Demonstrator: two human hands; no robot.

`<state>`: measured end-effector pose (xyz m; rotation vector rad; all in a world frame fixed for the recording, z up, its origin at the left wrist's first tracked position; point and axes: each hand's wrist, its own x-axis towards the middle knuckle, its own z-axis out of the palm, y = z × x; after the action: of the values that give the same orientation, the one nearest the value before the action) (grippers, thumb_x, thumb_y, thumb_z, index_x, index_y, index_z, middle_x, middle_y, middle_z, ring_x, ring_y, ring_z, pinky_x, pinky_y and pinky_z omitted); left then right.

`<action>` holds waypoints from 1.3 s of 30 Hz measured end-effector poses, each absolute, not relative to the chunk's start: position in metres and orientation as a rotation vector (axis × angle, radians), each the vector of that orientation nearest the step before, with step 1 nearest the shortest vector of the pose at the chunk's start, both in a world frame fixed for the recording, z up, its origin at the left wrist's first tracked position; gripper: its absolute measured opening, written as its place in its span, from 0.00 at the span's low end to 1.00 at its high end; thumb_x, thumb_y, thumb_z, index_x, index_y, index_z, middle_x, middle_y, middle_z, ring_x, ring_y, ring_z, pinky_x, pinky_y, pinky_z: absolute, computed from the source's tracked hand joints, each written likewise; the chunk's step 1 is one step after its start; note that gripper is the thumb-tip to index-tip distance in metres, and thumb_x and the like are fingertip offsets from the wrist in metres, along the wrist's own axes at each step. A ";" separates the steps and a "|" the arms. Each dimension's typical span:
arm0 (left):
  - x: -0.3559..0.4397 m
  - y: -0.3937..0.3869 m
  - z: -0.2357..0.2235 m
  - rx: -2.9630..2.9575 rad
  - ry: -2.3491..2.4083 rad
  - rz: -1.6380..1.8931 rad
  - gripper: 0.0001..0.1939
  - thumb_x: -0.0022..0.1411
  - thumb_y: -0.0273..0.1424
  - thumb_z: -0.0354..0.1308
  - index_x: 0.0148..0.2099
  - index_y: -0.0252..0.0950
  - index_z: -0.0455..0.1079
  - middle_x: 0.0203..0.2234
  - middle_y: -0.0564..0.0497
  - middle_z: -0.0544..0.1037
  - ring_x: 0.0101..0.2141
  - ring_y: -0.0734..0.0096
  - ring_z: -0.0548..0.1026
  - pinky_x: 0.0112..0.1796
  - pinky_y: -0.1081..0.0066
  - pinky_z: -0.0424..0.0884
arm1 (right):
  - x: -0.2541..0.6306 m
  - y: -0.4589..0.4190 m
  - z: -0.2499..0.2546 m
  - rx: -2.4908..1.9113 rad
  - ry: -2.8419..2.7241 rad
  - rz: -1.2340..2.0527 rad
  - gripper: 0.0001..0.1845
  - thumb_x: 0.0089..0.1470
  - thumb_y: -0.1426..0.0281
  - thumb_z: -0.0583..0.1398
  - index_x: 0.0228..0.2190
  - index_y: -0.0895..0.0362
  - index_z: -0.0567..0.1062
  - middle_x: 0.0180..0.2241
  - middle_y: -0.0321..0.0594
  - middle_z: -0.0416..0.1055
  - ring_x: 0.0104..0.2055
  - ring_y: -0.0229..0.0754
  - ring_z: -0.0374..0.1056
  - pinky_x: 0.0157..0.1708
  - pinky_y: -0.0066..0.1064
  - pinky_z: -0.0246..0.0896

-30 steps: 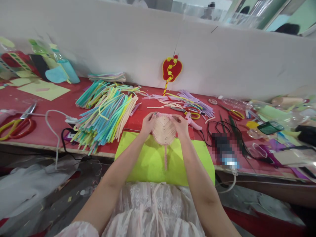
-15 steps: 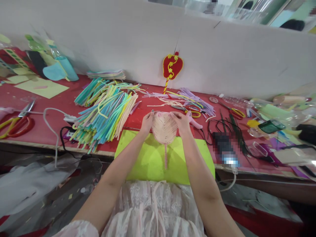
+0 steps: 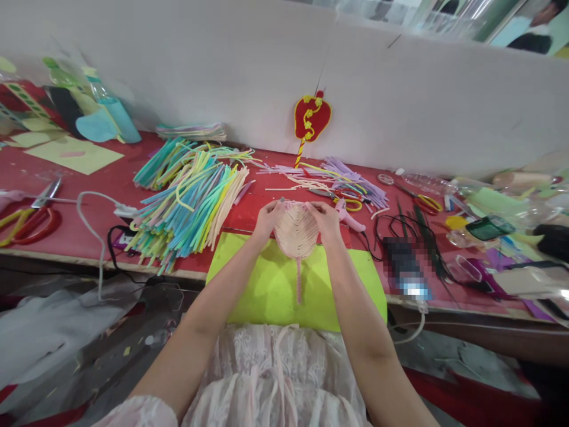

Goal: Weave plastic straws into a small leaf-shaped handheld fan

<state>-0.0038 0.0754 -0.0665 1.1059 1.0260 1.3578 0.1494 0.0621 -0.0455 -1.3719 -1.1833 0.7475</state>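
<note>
A pale pink fan made of pipe cleaners, with a twisted pink handle pointing down toward my lap, is held between my two hands. My left hand pinches its upper left edge. At the upper right edge, the fingers of my right hand close on the rim. Under the fan lies a lime-green sheet, hanging over the table's front edge. A pink glue gun rests just right of my right hand.
Bundles of coloured pipe cleaners lie at left, purple ones behind my hands. A red fan leans on the wall. Scissors lie far left, other scissors at right. A phone with a cable sits right.
My left fingers have shifted slightly toward the middle of the fan's top edge. The fan stays in about the same place, and both hands keep hold of it.
</note>
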 end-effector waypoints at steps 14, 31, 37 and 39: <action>-0.006 0.073 -0.063 1.252 1.008 1.362 0.14 0.52 0.37 0.56 0.39 0.34 0.72 0.39 0.45 0.76 0.40 0.67 0.72 0.43 0.68 0.65 | 0.142 0.056 -0.044 -1.341 -1.216 0.670 0.19 0.41 0.56 0.60 0.31 0.57 0.75 0.32 0.43 0.74 0.36 0.43 0.69 0.42 0.37 0.62; -0.007 0.077 -0.068 1.248 0.925 1.353 0.16 0.53 0.38 0.55 0.42 0.35 0.72 0.39 0.47 0.76 0.38 0.69 0.72 0.41 0.71 0.66 | 0.161 0.051 -0.038 -1.224 -1.281 0.949 0.15 0.39 0.63 0.61 0.33 0.55 0.75 0.36 0.40 0.74 0.40 0.44 0.68 0.42 0.37 0.62; -0.006 0.074 -0.064 1.239 0.967 1.356 0.15 0.53 0.38 0.56 0.40 0.35 0.73 0.38 0.47 0.76 0.37 0.70 0.72 0.41 0.71 0.66 | 0.161 0.053 -0.045 -1.261 -1.258 0.879 0.16 0.45 0.57 0.57 0.31 0.55 0.74 0.32 0.38 0.74 0.36 0.42 0.68 0.39 0.36 0.62; -0.006 0.073 -0.063 1.229 0.971 1.356 0.15 0.53 0.37 0.56 0.40 0.35 0.73 0.37 0.47 0.76 0.37 0.70 0.72 0.40 0.71 0.67 | 0.161 0.053 -0.045 -1.248 -1.276 0.854 0.17 0.46 0.56 0.56 0.32 0.54 0.74 0.33 0.38 0.73 0.36 0.41 0.68 0.39 0.35 0.62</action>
<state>-0.0055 0.0734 -0.0629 1.2285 0.9709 1.3556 0.1605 0.0533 -0.0451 -1.2482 -1.2756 0.8538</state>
